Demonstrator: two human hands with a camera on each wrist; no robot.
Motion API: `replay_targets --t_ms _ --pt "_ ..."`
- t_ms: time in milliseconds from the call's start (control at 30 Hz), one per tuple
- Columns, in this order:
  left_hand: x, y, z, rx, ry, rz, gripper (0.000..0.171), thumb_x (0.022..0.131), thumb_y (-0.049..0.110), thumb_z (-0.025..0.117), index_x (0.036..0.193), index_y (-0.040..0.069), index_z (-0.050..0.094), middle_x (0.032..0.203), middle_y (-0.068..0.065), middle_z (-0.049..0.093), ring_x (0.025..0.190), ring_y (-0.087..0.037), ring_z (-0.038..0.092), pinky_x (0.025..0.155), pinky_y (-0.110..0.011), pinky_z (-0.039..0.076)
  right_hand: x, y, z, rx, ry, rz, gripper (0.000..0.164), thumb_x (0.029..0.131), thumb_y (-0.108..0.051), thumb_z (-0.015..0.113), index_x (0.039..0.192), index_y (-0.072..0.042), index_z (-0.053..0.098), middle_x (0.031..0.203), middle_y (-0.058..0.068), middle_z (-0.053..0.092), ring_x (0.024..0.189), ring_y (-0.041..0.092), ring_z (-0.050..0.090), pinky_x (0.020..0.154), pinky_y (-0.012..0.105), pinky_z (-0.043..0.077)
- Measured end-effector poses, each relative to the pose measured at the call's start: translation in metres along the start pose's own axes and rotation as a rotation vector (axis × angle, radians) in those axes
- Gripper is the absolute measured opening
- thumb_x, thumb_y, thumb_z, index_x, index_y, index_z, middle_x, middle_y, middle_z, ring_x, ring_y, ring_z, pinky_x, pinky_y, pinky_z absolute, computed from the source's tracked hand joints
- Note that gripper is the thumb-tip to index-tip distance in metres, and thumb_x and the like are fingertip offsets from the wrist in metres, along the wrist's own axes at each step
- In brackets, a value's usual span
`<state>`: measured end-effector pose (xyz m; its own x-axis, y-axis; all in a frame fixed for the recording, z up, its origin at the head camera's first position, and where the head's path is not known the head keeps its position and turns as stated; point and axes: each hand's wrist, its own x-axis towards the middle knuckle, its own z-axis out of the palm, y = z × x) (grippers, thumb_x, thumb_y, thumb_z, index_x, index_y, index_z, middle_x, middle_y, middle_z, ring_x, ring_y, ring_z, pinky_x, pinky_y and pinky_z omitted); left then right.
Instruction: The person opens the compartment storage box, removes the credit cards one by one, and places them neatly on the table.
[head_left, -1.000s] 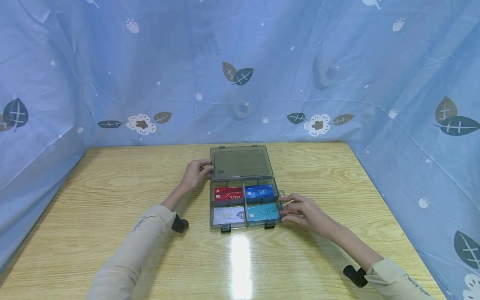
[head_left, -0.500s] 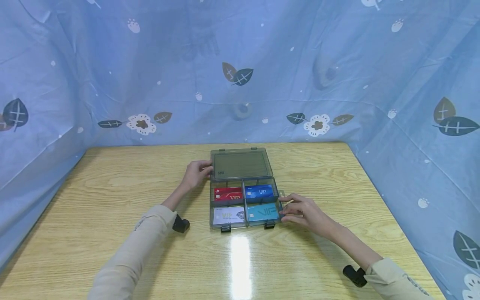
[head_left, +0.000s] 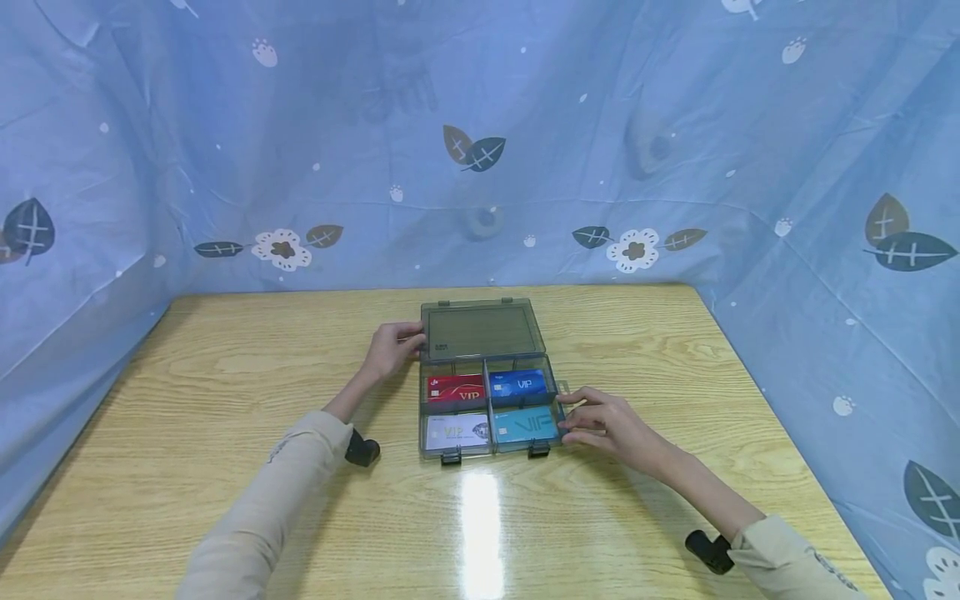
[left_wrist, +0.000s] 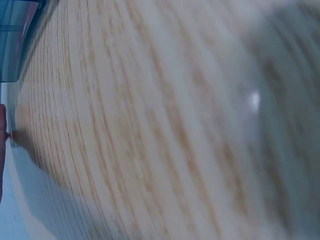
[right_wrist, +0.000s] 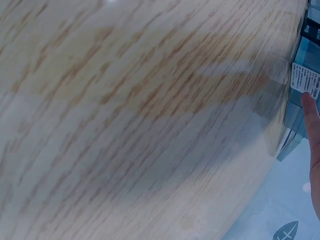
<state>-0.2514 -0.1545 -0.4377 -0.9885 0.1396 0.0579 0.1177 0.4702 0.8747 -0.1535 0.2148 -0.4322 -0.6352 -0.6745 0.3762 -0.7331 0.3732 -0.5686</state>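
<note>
A smoky see-through plastic compartment box (head_left: 491, 406) stands on the table, its lid (head_left: 483, 332) swung back on the far side. Each compartment contains a card: a red VIP card (head_left: 453, 387), a blue one (head_left: 517, 382), a white one (head_left: 456, 432) and a teal one (head_left: 527, 424). At the lid's left edge my left hand (head_left: 390, 346) pinches it between thumb and fingers. My right hand (head_left: 607, 425) rests its fingertips against the box's right wall; in the right wrist view a finger (right_wrist: 311, 117) touches a barcode sticker (right_wrist: 304, 80) there.
Two black latches (head_left: 452, 457) stick out from the box's front wall. The wooden table (head_left: 300, 333) runs back to a blue patterned curtain (head_left: 360, 167), which also hangs along both sides. Black wrist cameras (head_left: 363, 450) sit at both cuffs.
The lid has tipped slightly further back and down, its far edge sinking in view, with my left hand on it. My right hand and the cards have stayed put.
</note>
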Motion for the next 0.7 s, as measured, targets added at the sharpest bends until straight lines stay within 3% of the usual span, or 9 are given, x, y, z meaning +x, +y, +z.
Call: replay_targets --t_ms 400,700 --pt "0.0010 -0.0035 -0.0004 -0.046 0.003 -0.053 0.031 0.095 0.001 0.057 0.122 -0.014 0.056 0.131 -0.026 0.053 0.100 -0.035 0.065 0.071 -0.023 0.056 0.0007 -0.0010 -0.0010 0.006 -0.013 0.023 0.008 0.080 -0.006 0.075 0.087 -0.010 0.073 0.114 0.019 0.060 0.090 0.019 0.068 0.071 0.021 0.055" --pt "-0.0061 0.0000 -0.0070 -0.137 -0.023 -0.100 0.037 0.096 0.005 0.057 0.129 -0.011 0.052 0.126 -0.029 0.056 0.103 -0.035 0.064 0.079 -0.027 0.055 -0.0005 -0.0004 -0.0005 0.022 -0.016 0.021 0.008 0.081 -0.005 0.075 0.088 -0.009 0.073 0.115 0.020 0.059 0.088 0.016 0.069 0.071 0.022 0.056"
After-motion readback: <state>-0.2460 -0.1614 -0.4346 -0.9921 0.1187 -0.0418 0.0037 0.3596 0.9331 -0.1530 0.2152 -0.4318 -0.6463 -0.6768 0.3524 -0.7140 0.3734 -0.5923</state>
